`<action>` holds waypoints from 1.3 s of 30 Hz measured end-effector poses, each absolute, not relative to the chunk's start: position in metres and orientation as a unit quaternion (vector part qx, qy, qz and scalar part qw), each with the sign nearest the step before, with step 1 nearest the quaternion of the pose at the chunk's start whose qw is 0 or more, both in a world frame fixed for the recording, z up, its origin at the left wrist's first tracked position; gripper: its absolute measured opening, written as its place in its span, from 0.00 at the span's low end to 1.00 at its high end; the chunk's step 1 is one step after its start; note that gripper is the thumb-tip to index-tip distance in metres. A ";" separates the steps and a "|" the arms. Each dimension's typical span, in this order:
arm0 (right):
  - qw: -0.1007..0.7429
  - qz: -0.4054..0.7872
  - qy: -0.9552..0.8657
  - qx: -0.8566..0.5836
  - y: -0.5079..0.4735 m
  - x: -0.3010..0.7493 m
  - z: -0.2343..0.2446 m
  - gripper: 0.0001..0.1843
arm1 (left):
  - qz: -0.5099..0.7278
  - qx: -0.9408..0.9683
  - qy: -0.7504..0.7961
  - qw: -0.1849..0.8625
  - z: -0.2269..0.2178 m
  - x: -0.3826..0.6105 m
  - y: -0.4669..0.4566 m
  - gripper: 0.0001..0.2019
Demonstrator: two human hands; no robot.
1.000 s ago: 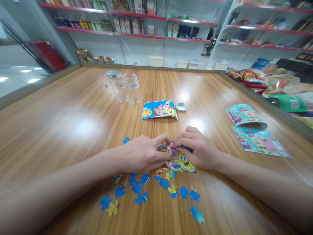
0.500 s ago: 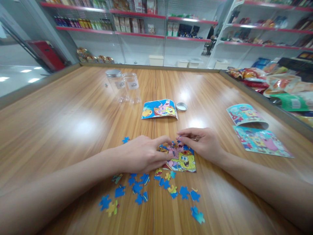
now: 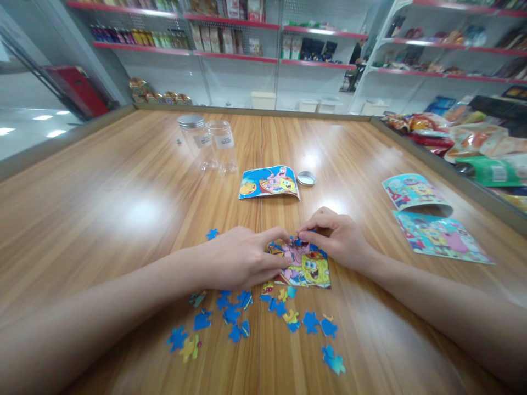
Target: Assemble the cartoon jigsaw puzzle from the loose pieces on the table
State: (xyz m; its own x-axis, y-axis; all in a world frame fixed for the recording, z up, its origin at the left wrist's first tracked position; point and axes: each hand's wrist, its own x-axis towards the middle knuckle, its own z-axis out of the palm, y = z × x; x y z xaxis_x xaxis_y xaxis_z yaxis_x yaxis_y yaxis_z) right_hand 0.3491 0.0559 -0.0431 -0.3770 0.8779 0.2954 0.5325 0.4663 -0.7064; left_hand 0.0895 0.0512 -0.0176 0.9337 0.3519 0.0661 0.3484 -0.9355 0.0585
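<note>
A partly joined cartoon jigsaw puzzle (image 3: 313,270) lies on the wooden table between my hands. My left hand (image 3: 247,258) rests over its left side, fingers apart, the index and middle fingertips touching the pieces. At the top edge, my right hand (image 3: 340,238) pinches a puzzle piece (image 3: 303,243) with thumb and index finger, mostly covered by the fingers. Several loose blue pieces (image 3: 231,314) are scattered below my left hand. More lie nearer me, among them a blue piece (image 3: 332,359), and one small blue piece (image 3: 212,234) sits beyond my left wrist.
A curled picture sheet (image 3: 269,182) lies ahead, beside a round metal lid (image 3: 306,178). Two clear jars (image 3: 221,148) stand behind, one lidded. Two more picture sheets (image 3: 442,237) are at right. Packaged snacks (image 3: 473,142) fill the area beyond the table's right edge.
My right hand's fingers have bent more, with the knuckles raised, at the puzzle's top edge. My left hand has stayed in place over the puzzle.
</note>
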 end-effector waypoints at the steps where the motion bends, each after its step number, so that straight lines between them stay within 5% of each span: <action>1: 0.334 0.259 -0.790 -0.445 0.056 0.349 -0.043 0.03 | 0.039 0.983 0.178 0.023 -0.018 0.090 0.051 0.14; 39: 0.290 0.153 -0.858 -0.395 0.058 0.348 -0.047 0.06 | 0.053 0.984 0.169 0.017 -0.015 0.089 0.051 0.16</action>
State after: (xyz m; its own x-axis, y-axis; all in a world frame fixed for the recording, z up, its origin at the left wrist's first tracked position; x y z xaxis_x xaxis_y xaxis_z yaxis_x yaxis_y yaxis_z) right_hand 0.3482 0.0582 -0.0471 -0.5200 0.7667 0.3764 0.5893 0.6411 -0.4917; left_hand 0.0893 0.0512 -0.0155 0.9374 0.3340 0.0989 0.3304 -0.9425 0.0510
